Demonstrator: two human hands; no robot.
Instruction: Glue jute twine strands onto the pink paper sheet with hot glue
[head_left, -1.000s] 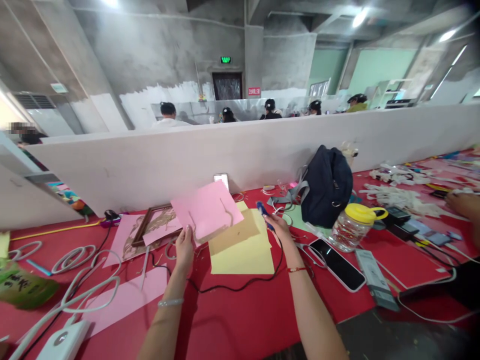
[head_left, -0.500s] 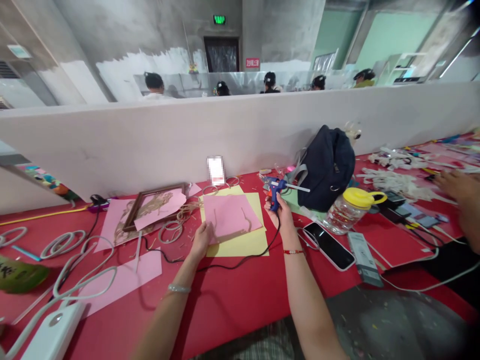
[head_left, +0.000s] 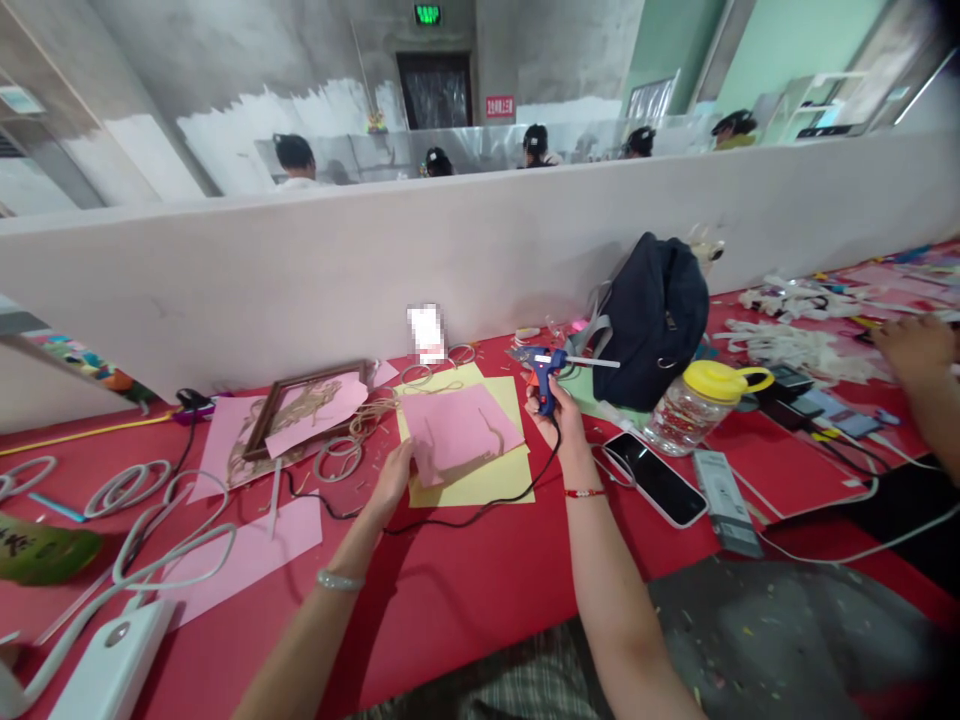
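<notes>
My right hand (head_left: 556, 408) grips a blue hot glue gun (head_left: 550, 375) by its handle, nozzle to the left, a glue stick poking out of its back. The gun is held right of the papers, apart from them. My left hand (head_left: 393, 472) pinches the left edge of a pink sheet of paper (head_left: 457, 425), tilted above yellow paper (head_left: 472, 494). Thin brown strips of cord lie on the pink sheet. Loose twine (head_left: 375, 415) lies to its left, near a brown picture frame (head_left: 259, 430) with pink paper across it.
A dark backpack (head_left: 651, 320), a yellow-lidded bottle (head_left: 694, 410) and a phone (head_left: 656, 478) stand or lie at the right. A power strip (head_left: 112, 665) and white cables are at the lower left. Another person's hand (head_left: 919, 345) is at the far right. A low white partition (head_left: 300, 270) runs behind.
The pink sheet's left edge and my left hand have shifted slightly left. My right hand keeps the glue gun in nearly the same place. The view has tilted a little downward.
</notes>
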